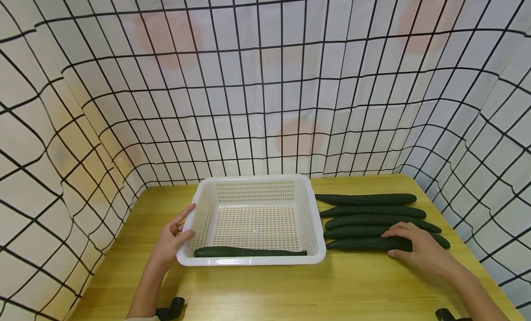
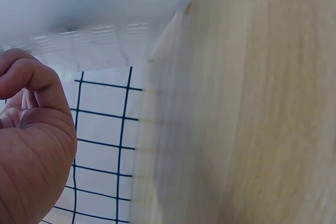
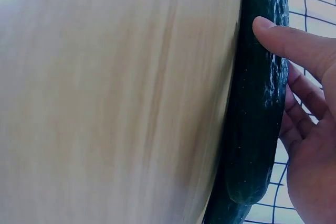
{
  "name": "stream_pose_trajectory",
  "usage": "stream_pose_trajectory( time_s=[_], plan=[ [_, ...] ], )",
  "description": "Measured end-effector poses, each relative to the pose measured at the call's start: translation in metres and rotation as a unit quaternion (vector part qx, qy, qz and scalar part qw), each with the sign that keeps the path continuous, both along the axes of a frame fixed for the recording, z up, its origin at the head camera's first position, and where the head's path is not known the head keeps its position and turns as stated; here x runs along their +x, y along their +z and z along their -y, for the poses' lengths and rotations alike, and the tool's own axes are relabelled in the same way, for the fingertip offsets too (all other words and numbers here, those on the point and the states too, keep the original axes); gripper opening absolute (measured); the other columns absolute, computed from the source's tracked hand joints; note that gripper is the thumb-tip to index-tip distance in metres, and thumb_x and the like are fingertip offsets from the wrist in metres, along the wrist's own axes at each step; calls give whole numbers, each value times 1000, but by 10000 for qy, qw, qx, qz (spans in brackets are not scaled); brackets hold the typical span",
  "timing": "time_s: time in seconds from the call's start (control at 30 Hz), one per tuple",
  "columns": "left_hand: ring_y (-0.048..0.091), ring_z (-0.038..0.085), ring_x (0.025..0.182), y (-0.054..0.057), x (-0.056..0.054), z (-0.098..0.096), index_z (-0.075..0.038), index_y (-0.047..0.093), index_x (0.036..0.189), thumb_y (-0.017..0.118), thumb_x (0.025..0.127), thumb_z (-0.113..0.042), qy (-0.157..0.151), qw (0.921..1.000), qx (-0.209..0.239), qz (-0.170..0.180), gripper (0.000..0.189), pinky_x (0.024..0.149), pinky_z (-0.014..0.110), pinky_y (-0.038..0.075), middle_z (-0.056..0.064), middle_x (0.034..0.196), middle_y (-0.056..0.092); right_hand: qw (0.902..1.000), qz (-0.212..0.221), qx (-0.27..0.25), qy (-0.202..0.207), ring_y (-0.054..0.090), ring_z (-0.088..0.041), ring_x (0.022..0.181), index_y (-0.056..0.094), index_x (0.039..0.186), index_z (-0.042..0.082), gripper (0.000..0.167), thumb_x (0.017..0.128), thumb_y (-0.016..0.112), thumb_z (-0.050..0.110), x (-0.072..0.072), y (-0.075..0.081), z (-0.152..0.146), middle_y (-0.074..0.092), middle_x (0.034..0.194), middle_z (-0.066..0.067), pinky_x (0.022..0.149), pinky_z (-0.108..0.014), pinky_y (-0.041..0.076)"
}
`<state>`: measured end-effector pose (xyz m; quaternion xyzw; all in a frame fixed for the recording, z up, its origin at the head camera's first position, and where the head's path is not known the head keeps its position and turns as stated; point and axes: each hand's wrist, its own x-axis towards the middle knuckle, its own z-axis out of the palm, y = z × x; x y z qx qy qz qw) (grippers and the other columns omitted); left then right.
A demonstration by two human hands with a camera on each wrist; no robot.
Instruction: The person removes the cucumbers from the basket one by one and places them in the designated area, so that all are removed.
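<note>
A white plastic basket with slotted sides stands mid-table, and one cucumber lies along its near wall inside. My left hand holds the basket's left rim, thumb over the edge and fingers along the outside; the left wrist view shows those fingers bent beside the wall. To the right of the basket, several dark green cucumbers lie side by side. Over the nearest cucumber of that row is my right hand, thumb on its near side and fingers across the far side, pinching it near its right end.
The wooden table is bounded by a white wall covering with a black grid at the back and both sides. Dark wrist-worn pieces show at each forearm near the front.
</note>
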<state>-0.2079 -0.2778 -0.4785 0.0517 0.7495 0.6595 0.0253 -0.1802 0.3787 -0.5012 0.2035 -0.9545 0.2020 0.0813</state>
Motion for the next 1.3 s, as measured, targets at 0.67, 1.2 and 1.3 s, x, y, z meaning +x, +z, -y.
stream_pose_trajectory(
  time_s=[0.67,1.2,1.3],
  plan=[
    [74,22,101,0,1,0,-12,34,162,59,92,8,7,10000,62,-46,77,74,47,63,34,133,61,9995,59,296,133,61,-25,109,71,117,32,41,81,85,44,1,1,2,64,120,8,85,-45,56],
    [72,20,103,-1,0,0,-12,34,162,59,93,8,38,10000,6,-40,76,77,45,63,36,133,61,9997,123,187,-100,63,-28,107,72,115,28,36,83,85,38,3,7,10,64,121,2,83,-44,57],
    [72,19,103,-2,0,1,-12,34,162,59,93,8,34,10000,-14,-34,76,77,45,63,36,133,61,9999,59,13,-87,62,-19,102,72,116,28,37,83,85,40,3,5,10,65,118,6,80,-38,57]
  ],
)
